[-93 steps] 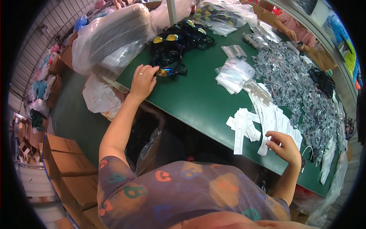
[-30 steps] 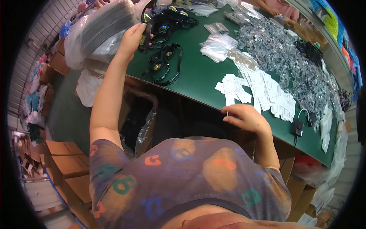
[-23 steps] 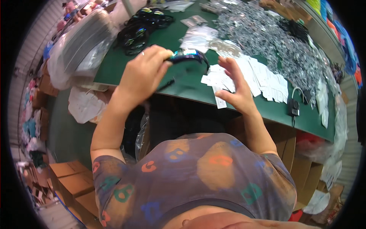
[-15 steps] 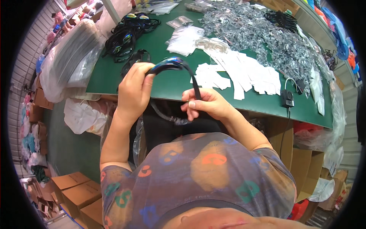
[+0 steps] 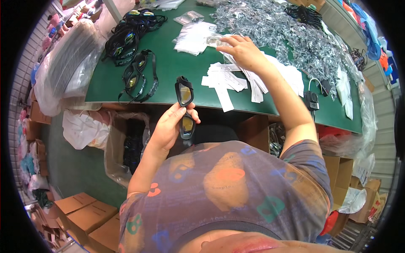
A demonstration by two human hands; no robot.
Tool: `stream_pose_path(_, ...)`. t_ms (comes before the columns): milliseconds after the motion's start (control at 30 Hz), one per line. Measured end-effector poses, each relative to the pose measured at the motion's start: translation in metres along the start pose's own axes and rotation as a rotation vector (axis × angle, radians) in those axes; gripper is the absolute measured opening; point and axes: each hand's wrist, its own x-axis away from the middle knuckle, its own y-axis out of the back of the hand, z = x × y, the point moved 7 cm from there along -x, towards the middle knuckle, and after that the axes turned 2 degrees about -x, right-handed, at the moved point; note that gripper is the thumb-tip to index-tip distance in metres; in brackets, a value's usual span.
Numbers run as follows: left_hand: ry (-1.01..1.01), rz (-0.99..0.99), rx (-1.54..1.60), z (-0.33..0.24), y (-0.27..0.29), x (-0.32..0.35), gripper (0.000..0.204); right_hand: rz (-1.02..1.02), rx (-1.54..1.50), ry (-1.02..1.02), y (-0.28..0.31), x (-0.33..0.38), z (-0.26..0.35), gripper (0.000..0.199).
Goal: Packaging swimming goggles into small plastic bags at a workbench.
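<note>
My left hand (image 5: 169, 123) is closed on a pair of black swimming goggles (image 5: 185, 94) at the middle, between the two yellowish lenses. They hang upright over the near edge of the green table (image 5: 168, 71). My right hand (image 5: 245, 52) stretches across the table, fingers extended and apart, beside a clear moulded plastic piece (image 5: 213, 41); I cannot tell whether it touches it. White paper strips (image 5: 225, 86) lie spread below that hand. Left of it is a stack of flat white packets (image 5: 196, 37). Another pair of black goggles (image 5: 134, 78) rests on the table's left part.
Tangled black goggles (image 5: 122, 40) are heaped at the far left. A wide pile of clear plastic pieces (image 5: 270, 27) covers the far right. A small black device (image 5: 311, 101) with a cable sits near the right edge. Cardboard boxes (image 5: 90, 215) stand on the floor at left.
My right hand has left the goggles' strap and moved far forward over the table. My left hand has lowered the goggles and turned them so the lenses show.
</note>
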Motion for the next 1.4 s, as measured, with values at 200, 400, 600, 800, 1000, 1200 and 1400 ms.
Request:
stream_pose_path(200,-0.100,-0.165,-0.027,-0.014,0.019,-0.004,0.028,0.067,0.130,0.215,-0.002,-0.008,-0.006,0.016)
stream_pose_path(400,-0.264,-0.252,-0.231,-0.033,0.023,-0.011,0.029,-0.011,-0.241,-0.245,0.051,-0.007,0.003,0.030)
stream_pose_path(600,-0.358,-0.339,-0.225,-0.026,0.029,-0.039,0.026,-0.123,-1.178,-0.352,0.033,0.017,0.110,0.016)
stream_pose_path(800,-0.383,-0.339,-0.036,-0.012,0.014,-0.045,0.032,-0.373,-0.906,-0.236,0.026,0.005,0.150,0.015)
stream_pose_path(1000,-0.502,-0.260,-0.314,-0.011,-0.013,-0.036,0.039,-0.418,-0.805,-0.412,0.014,0.000,0.146,0.015)
stream_pose_path(1200,-0.491,-0.412,-0.436,-0.027,0.014,-0.024,0.020,-0.310,-0.860,-0.361,0.015,0.013,0.150,0.026)
stream_pose_path(1400,-0.453,-0.340,-0.965,-0.042,0.006,0.000,0.025,-0.380,-1.139,-0.210,0.021,0.025,0.150,0.045)
